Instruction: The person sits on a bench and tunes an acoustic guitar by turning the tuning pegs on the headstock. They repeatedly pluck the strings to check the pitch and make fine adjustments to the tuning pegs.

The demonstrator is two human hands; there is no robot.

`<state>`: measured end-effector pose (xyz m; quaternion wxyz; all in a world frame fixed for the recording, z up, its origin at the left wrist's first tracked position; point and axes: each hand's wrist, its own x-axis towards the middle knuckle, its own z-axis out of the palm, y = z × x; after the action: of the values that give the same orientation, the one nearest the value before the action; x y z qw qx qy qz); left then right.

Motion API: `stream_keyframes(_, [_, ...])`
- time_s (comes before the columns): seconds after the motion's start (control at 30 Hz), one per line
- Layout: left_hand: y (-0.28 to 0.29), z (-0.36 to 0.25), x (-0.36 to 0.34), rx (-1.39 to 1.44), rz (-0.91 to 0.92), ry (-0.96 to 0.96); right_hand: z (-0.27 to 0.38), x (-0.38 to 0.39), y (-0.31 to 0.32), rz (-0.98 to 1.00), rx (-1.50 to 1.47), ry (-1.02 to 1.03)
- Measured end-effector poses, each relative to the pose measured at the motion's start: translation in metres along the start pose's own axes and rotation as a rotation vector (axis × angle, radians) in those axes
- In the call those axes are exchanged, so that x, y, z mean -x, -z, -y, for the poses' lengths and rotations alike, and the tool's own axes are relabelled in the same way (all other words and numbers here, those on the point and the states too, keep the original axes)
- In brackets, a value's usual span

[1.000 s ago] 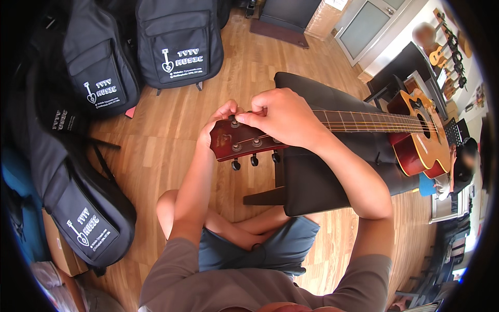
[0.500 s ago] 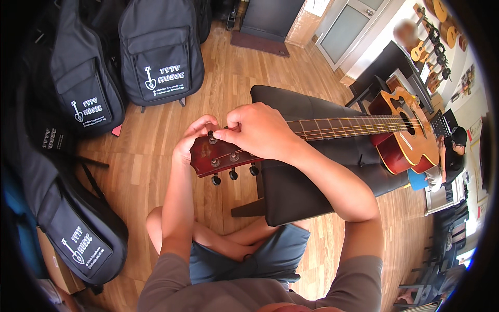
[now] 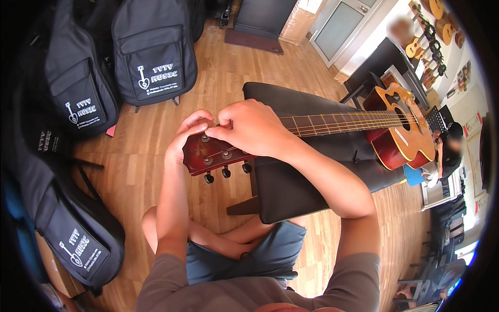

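An acoustic guitar (image 3: 408, 148) lies face up, its dark red headstock (image 3: 200, 160) jutting past the left end of a black padded bench (image 3: 293, 192). My left hand (image 3: 188, 134) curls round the headstock's far left corner, fingers bent close to a string post (image 3: 205, 138). From the right, my right hand (image 3: 254, 127) reaches over the headstock and nut end, thumb and forefinger closed together beside that post. Whatever the fingertips pinch is hidden. Several black tuning pegs (image 3: 226, 173) show along the near edge; those on the far edge are mostly covered by my hands.
Black guitar bags (image 3: 153, 57) stand at the left, one (image 3: 78, 223) close to my left arm. My crossed legs (image 3: 215, 236) are below the headstock. A person (image 3: 451, 156) sits at the far right; guitars (image 3: 434, 21) hang on the wall behind.
My left fingers have drawn in slightly toward the right thumb at the post. The whole view has shifted a little; the guitar stays on the bench.
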<state>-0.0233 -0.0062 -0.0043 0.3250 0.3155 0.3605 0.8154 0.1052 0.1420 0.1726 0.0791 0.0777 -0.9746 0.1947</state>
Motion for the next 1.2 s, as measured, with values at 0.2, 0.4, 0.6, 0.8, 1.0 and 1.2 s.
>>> stream_keyframes(0.2, [0.003, 0.005, 0.000, 0.024, -0.006, -0.002, 0.001, 0.001, 0.003, 0.038, 0.037, 0.003])
stream_keyframes(0.4, [0.004, 0.002, 0.002, -0.028, -0.016, 0.001, 0.001, 0.002, 0.003, 0.040, 0.024, 0.015])
stream_keyframes(0.6, [-0.008, -0.028, 0.010, -0.236, -0.119, -0.052, 0.001, 0.002, 0.006, 0.061, 0.030, -0.013])
stream_keyframes(0.8, [-0.039, -0.071, 0.040, -0.719, -0.252, -0.269, 0.009, 0.001, 0.008, 0.093, 0.084, -0.032])
stream_keyframes(1.0, [-0.078, -0.089, 0.055, -1.026, -0.172, -0.362, 0.010, 0.001, 0.007, 0.114, 0.035, -0.099])
stream_keyframes(1.2, [-0.088, -0.088, 0.055, -1.045, -0.178, -0.384, 0.012, 0.000, 0.005, 0.099, 0.011, -0.102])
